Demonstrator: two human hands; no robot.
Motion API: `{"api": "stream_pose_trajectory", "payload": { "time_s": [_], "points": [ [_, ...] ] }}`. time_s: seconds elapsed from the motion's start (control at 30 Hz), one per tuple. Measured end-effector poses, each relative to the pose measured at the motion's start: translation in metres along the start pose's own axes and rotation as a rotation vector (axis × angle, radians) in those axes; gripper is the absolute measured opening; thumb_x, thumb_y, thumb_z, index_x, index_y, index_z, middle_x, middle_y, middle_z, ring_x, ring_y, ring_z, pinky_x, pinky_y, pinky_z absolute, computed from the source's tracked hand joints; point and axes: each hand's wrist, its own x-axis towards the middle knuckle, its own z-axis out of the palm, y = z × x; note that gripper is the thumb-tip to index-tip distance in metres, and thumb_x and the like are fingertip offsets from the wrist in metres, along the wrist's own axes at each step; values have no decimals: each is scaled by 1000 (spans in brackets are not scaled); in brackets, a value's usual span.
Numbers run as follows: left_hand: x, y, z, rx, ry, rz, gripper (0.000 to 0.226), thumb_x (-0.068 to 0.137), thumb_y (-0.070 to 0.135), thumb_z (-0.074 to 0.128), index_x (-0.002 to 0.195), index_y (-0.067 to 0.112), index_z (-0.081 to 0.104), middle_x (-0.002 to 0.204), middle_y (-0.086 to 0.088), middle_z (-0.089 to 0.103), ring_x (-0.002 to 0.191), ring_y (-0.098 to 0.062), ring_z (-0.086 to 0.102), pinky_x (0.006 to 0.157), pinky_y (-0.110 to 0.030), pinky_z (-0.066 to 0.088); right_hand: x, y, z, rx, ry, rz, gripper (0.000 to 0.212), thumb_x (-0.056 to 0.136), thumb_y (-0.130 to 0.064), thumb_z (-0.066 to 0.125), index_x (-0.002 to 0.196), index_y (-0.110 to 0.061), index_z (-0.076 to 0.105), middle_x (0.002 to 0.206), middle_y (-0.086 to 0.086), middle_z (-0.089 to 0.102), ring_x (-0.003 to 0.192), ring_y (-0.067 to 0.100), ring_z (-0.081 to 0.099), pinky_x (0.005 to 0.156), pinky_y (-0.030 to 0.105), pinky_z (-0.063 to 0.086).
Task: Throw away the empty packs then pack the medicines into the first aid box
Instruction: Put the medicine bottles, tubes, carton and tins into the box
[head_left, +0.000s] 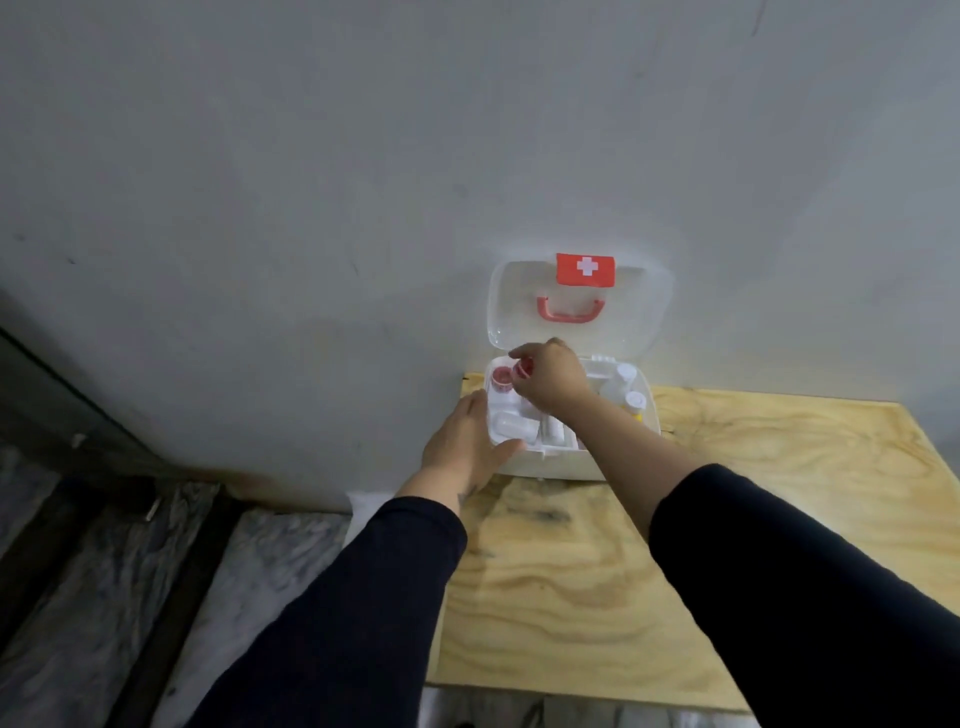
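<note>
A white first aid box (550, 465) stands open on the far left corner of the wooden table (623, 561). Its clear lid (639, 322), with a red cross label and red handle, leans against the wall. My left hand (467, 447) grips the box's front left corner. Over the left compartment, my right hand (550, 382) is shut on a small red-capped bottle (522, 371). Another red-capped bottle (503, 382) stands in that compartment. White bottles (626, 382) and a clear container (514, 427) lie inside the box.
A grey wall (363, 182) rises right behind the box. The light plywood tabletop extends toward me and to the right. Left of the table, a marbled floor (260, 571) with dark strips lies below.
</note>
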Motion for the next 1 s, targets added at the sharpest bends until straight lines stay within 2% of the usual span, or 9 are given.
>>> {"api": "stream_pose_trajectory", "payload": {
  "time_s": [0.1,0.23,0.47,0.6,0.7,0.77,0.83,0.9,1.0],
  "points": [
    [1,2,0,11,-9,33,64,84,44,65,141,25,42,139,2,48,122,-23,53,92,-35,47,-8,3,1,-70,-53,-17,39,87,-10,54,124,-15,63,112,15,65,114,29,56,88,29,45],
    [2,1,1,42,-4,55,66,85,45,65,142,26,39,142,1,47,125,-22,51,91,-35,45,-9,3,6,-59,-15,48,40,87,-14,59,127,-12,57,119,14,67,114,30,58,93,34,48],
    [1,1,2,68,-15,28,75,88,49,61,150,21,28,149,-1,40,132,-23,46,100,-38,44,-6,4,11,-100,20,68,22,84,-10,61,105,-9,68,105,14,71,103,31,61,78,32,48],
    [0,2,1,58,-18,29,73,88,48,62,148,23,30,148,-1,42,129,-24,48,99,-39,46,-12,7,6,-63,42,53,34,83,-14,67,117,-11,64,117,12,67,112,28,57,88,32,46],
    [-1,4,0,48,-27,22,71,89,45,62,148,23,30,149,-1,40,129,-25,48,98,-37,43,-19,6,-13,-98,140,-46,29,86,-15,67,115,-13,64,122,8,63,118,26,51,97,36,43],
    [0,5,-1,49,-44,10,74,88,47,62,150,24,28,150,1,38,130,-25,47,99,-38,43,-23,5,-29,-160,296,-142,21,87,-14,65,108,-14,66,122,5,63,118,25,51,99,38,43],
    [1,3,0,42,-62,2,76,86,50,61,149,25,28,149,3,39,130,-24,47,100,-39,45,-23,7,-45,-194,470,-237,18,85,-9,65,102,-13,66,117,6,63,114,27,53,94,41,47],
    [0,2,0,45,-70,4,79,83,54,59,149,26,27,149,4,40,131,-22,47,101,-43,46,-17,10,-60,-201,565,-295,27,79,-2,66,105,-10,65,117,10,61,111,32,54,90,43,49],
    [-1,1,-2,35,-66,8,82,78,58,58,148,27,28,148,6,42,129,-21,49,101,-43,47,-2,16,-78,-237,500,-229,48,79,-3,66,125,-13,57,137,11,52,128,31,45,104,43,39]
  ]
}}
